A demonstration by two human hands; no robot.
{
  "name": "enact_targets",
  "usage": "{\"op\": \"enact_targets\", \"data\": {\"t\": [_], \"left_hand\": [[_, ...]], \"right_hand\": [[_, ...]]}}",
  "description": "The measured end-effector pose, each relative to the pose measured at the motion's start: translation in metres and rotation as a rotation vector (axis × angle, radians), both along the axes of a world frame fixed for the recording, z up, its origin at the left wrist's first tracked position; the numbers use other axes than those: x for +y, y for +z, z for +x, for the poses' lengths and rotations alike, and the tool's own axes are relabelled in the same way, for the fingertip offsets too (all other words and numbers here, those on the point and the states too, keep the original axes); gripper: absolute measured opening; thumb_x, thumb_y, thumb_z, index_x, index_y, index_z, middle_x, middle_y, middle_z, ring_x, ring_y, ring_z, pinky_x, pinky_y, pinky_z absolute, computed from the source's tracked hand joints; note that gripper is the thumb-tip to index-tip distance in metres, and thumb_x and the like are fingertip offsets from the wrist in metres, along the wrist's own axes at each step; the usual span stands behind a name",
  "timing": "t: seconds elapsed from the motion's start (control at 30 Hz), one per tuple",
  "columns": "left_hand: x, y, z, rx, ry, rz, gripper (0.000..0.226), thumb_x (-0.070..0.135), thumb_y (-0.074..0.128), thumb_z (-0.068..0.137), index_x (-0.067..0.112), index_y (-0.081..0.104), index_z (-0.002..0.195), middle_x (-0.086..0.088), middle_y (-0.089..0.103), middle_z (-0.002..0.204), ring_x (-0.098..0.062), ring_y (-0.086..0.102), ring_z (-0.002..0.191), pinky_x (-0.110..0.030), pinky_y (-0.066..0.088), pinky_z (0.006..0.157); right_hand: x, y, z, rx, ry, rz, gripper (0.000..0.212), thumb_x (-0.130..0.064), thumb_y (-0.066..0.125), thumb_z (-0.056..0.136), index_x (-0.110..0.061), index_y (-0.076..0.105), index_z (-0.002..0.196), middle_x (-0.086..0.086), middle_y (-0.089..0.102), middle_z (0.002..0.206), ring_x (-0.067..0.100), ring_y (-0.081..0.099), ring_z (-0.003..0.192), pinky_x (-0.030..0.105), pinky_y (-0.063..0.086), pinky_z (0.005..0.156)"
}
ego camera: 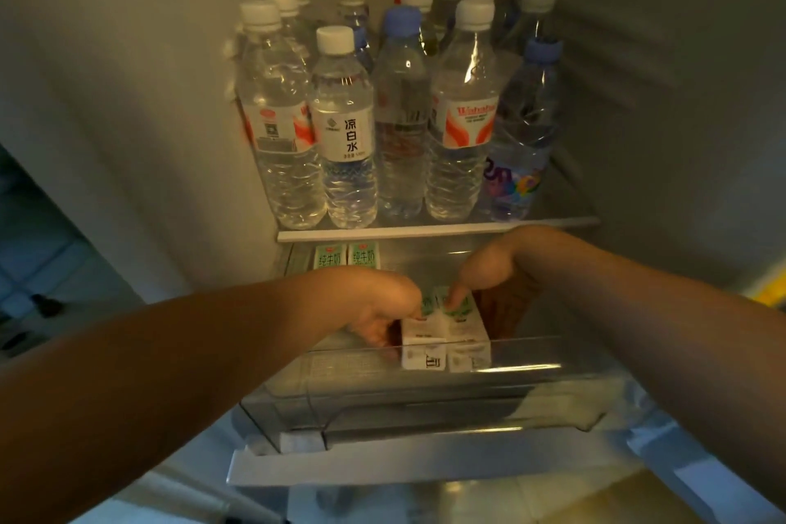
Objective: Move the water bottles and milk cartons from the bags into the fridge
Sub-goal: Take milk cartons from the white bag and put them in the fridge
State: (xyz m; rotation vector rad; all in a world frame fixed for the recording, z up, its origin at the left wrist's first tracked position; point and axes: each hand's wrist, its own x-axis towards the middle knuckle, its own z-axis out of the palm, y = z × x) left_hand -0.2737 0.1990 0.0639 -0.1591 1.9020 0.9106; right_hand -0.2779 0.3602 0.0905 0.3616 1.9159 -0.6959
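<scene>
Step in hand, as judged: setting a pair of milk cartons (444, 334) down in the fridge drawer (553, 347). To do it well, the fingers should hold both cartons square and pressed together, lower them until their bases sit flat on the drawer floor, and only then let go. Releasing early risks one carton tipping against the clear front wall.

Fingers of the left hand (383, 306): curled, clasping the left side of the pair. The fingertips (376, 336) lie against the carton wall.

Fingers of the right hand (489, 268): the thumb (457, 296) presses on the top of the right-hand carton, and the remaining fingers reach down its far side, seen only dimly through the plastic. It reads as a grip, though the far-side contact cannot be confirmed.

Cartons: upright, touching each other, inside the drawer just behind its front wall. Whether they already rest on the floor cannot be told.

Further back in the same drawer stand two rear cartons (345, 255), side by side at the left.

Above, the shelf (425, 231) carries many upright water bottles (344, 132), packed in rows.

No bags are in view.
</scene>
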Motion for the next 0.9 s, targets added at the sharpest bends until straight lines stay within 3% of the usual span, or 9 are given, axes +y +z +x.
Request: {"op": "enact_targets", "data": {"t": [0.13, 0.2, 0.33, 0.4, 0.47, 0.53, 0.6, 0.7, 0.9], "left_hand": [[-0.003, -0.002, 0.000, 0.096, -0.067, -0.047, 0.017, 0.012, 0.047, 0.102, 0.006, 0.059, 0.091, -0.011, 0.069, 0.085, -0.029, 0.069, 0.093, -0.038, 0.057, 0.083], [-0.005, -0.006, -0.003, 0.173, -0.070, -0.084, 0.013, 0.014, 0.051, 0.101, 0.005, 0.060, 0.097, -0.012, 0.070, 0.089, -0.029, 0.072, 0.095, -0.036, 0.060, 0.079], [-0.009, -0.014, -0.014, 0.453, -0.211, -0.251, 0.019, 0.012, 0.055, 0.098, -0.002, 0.059, 0.110, -0.013, 0.070, 0.091, -0.018, 0.071, 0.077, -0.024, 0.057, 0.056], [-0.013, -0.016, -0.020, 0.421, -0.311, -0.283, 0.028, 0.021, 0.059, 0.096, 0.003, 0.059, 0.119, -0.010, 0.071, 0.097, -0.018, 0.072, 0.075, -0.027, 0.060, 0.063], [-0.016, -0.014, -0.021, 0.371, -0.426, -0.289, 0.053, 0.044, 0.069, 0.085, 0.013, 0.056, 0.127, -0.004, 0.071, 0.107, -0.017, 0.073, 0.080, -0.031, 0.061, 0.067], [-0.019, -0.013, -0.019, 0.373, -0.553, -0.355, 0.104, 0.065, 0.077, 0.063, 0.015, 0.037, 0.144, -0.003, 0.065, 0.123, -0.018, 0.072, 0.091, -0.038, 0.061, 0.078], [-0.020, -0.013, -0.019, 0.395, -0.628, -0.437, 0.131, 0.067, 0.081, 0.057, 0.019, 0.006, 0.153, -0.007, 0.045, 0.146, -0.022, 0.063, 0.111, -0.042, 0.054, 0.096], [-0.020, -0.015, -0.019, 0.431, -0.717, -0.503, 0.146, 0.068, 0.083, 0.052, 0.019, -0.010, 0.154, -0.005, 0.017, 0.162, -0.027, 0.046, 0.132, -0.045, 0.044, 0.107], [-0.013, -0.015, -0.014, 0.511, -0.692, -0.560, 0.138, 0.059, 0.083, 0.064, 0.013, -0.012, 0.152, -0.010, 0.036, 0.154, -0.032, 0.046, 0.131, -0.047, 0.043, 0.106]], "right_hand": [[0.000, -0.008, -0.002, 0.035, 0.010, -0.017, 0.016, -0.019, 0.059, 0.095, -0.006, 0.064, 0.102, 0.012, 0.074, 0.084, 0.026, 0.071, 0.080, 0.035, 0.059, 0.068], [-0.001, -0.011, -0.003, 0.063, 0.021, -0.011, 0.014, -0.015, 0.061, 0.093, -0.006, 0.064, 0.103, 0.013, 0.073, 0.093, 0.028, 0.070, 0.088, 0.039, 0.059, 0.075], [-0.005, -0.013, -0.003, 0.061, 0.152, 0.125, 0.044, -0.022, 0.077, 0.081, -0.009, 0.061, 0.120, 0.012, 0.065, 0.120, 0.030, 0.063, 0.109, 0.043, 0.054, 0.089], [-0.009, -0.009, 0.002, 0.059, 0.266, 0.195, 0.054, -0.028, 0.077, 0.082, -0.009, 0.056, 0.128, 0.007, 0.060, 0.126, 0.029, 0.058, 0.117, 0.039, 0.051, 0.089], [-0.013, -0.001, 0.010, 0.098, 0.383, 0.264, 0.058, -0.031, 0.073, 0.086, -0.010, 0.049, 0.135, 0.002, 0.053, 0.123, 0.027, 0.052, 0.125, 0.035, 0.045, 0.088], [-0.015, 0.000, 0.014, 0.099, 0.448, 0.308, 0.066, -0.031, 0.073, 0.086, -0.010, 0.043, 0.141, 0.004, 0.050, 0.134, 0.028, 0.049, 0.128, 0.035, 0.042, 0.085], [-0.017, -0.002, 0.014, 0.098, 0.502, 0.354, 0.073, -0.034, 0.077, 0.082, -0.012, 0.042, 0.143, 0.006, 0.045, 0.147, 0.029, 0.050, 0.127, 0.038, 0.044, 0.089], [-0.020, -0.007, 0.013, 0.170, 0.559, 0.427, 0.077, -0.040, 0.081, 0.077, -0.014, 0.047, 0.141, 0.006, 0.047, 0.146, 0.027, 0.055, 0.117, 0.038, 0.044, 0.095], [-0.019, -0.019, 0.008, 0.209, 0.520, 0.341, 0.069, -0.031, 0.080, 0.080, -0.012, 0.049, 0.138, 0.006, 0.057, 0.133, 0.018, 0.056, 0.092, 0.029, 0.049, 0.073]]}}
